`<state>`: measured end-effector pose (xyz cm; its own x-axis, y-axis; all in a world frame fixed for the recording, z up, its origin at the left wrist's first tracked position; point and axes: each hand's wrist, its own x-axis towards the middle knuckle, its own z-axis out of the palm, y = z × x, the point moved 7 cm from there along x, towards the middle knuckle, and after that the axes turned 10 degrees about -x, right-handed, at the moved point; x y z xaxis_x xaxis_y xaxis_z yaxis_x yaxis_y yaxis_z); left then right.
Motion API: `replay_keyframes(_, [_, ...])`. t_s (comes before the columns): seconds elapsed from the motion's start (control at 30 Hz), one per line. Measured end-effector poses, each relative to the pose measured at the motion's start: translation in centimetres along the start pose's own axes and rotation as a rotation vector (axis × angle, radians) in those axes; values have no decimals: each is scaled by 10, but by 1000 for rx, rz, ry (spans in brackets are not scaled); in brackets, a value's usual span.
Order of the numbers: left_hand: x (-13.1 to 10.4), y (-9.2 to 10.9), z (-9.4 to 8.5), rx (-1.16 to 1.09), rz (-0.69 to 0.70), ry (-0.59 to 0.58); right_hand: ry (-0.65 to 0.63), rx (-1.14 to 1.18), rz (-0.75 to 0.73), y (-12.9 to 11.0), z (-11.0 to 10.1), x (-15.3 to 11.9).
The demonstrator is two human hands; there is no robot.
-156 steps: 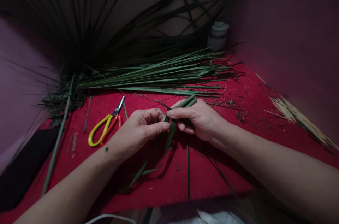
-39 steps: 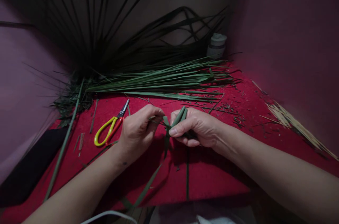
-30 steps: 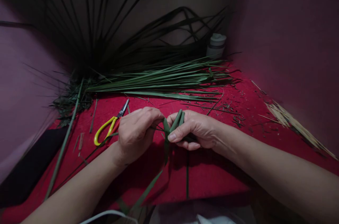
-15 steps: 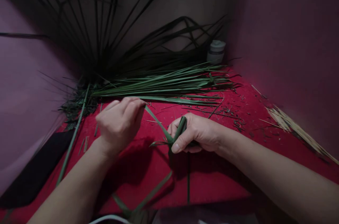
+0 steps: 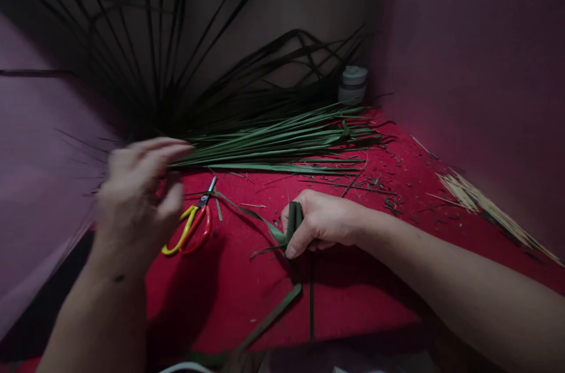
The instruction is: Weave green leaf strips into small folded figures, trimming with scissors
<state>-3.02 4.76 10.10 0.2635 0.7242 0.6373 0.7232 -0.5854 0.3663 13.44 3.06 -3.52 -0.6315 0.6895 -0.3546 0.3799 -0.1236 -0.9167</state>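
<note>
My right hand (image 5: 315, 223) pinches a folded green leaf piece (image 5: 293, 220) between thumb and fingers, at the middle of the red surface. A long leaf strip (image 5: 247, 211) trails from it to the left, and a thin end sticks out below. My left hand (image 5: 143, 185), slightly blurred, is raised at the left with its fingers apart and nothing held. Beside it on the red cloth lie scissors (image 5: 194, 223) with one yellow and one red handle, the blades pointing away. The strip's far end passes by the blades.
Behind lies a bundle of long green leaves (image 5: 273, 143), with dark fronds against the wall. A white lidded container (image 5: 352, 86) stands at the back. Pale thin sticks (image 5: 489, 208) lie at the right, and scraps dot the red cloth (image 5: 247, 285).
My left hand has let go of the leaf strip, opened and moved left, uncovering the scissors. The strip now hangs slack. My right hand still holds the folded leaf; the view has shifted slightly.
</note>
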Motion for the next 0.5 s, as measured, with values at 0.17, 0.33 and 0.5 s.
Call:
replay_keyframes(0.17, [-33,13,85,-488,-193,-920,-58,-49,-40,-3,5,-2])
replay_keyframes(0.33, [-50,17,102,-577,-295,-1222,-95,-110,-67,-5,10,-4])
replay_keyframes(0.5, [-44,28,90,-570,-51,-1177,-113,-132,-57,-4,13,-4])
